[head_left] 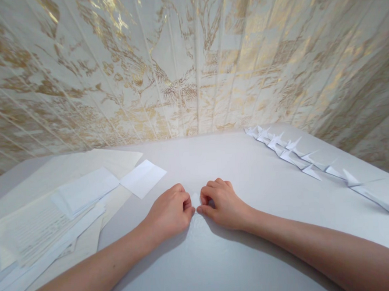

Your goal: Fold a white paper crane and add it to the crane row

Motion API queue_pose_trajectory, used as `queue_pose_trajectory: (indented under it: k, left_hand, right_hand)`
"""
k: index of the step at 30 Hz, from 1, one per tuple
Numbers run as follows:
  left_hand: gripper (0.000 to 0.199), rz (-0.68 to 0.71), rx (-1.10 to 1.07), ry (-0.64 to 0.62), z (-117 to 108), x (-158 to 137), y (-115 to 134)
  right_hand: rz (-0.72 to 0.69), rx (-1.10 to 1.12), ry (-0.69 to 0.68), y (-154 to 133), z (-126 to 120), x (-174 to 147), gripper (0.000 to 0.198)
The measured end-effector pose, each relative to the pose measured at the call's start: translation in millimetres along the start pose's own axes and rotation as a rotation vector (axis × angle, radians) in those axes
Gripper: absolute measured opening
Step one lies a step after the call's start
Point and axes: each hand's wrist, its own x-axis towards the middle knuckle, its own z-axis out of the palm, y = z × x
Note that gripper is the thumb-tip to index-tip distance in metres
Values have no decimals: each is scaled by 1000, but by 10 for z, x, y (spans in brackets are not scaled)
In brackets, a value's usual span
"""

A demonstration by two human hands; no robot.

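Observation:
Both hands meet near the middle of the white table, close above its surface. My left hand (pixel 172 209) is closed, its thumb and fingers pinched at the left side of a small white piece of paper (pixel 195 200). From the other side my right hand (pixel 222 204) is closed in a like pinch at the paper's right side. Only a pale tip of the paper shows between the hands; its folds and the rest of it are hidden by the fingers.
Printed and blank sheets (pixel 37 225) lie in a loose pile at left, with a white paper square (pixel 144 178) beside them. Several folded paper cranes (pixel 290 155) stand in rows along the right side. A gold-patterned curtain (pixel 176 67) hangs behind the table (pixel 188 154).

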Motion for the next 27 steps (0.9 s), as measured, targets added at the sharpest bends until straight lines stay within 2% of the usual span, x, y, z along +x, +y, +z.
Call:
queue_pose_trajectory:
  k: [5, 9, 12, 15, 20, 27]
  left_hand:
    - [6, 33, 29, 15, 10, -16, -12]
    - [13, 44, 13, 2, 15, -29, -43]
    - [16, 25, -23, -31, 1, -24, -52]
    - [17, -20, -80, -40, -12, -9, -55]
    - [15, -23, -139, -21, -15, -6, -77]
    - [10, 35, -180, -53, -21, -57, -73]
  right_hand:
    - [14, 42, -10, 12, -15, 7, 11]
    - [14, 54, -40, 33, -37, 11, 13]
    - [-48, 86, -58, 73, -77, 35, 35]
    - [-197, 152, -112, 135, -133, 90, 50]
    - [-287, 199, -171, 238, -178, 179, 34]
    - [-338, 244, -187, 301, -197, 181, 34]
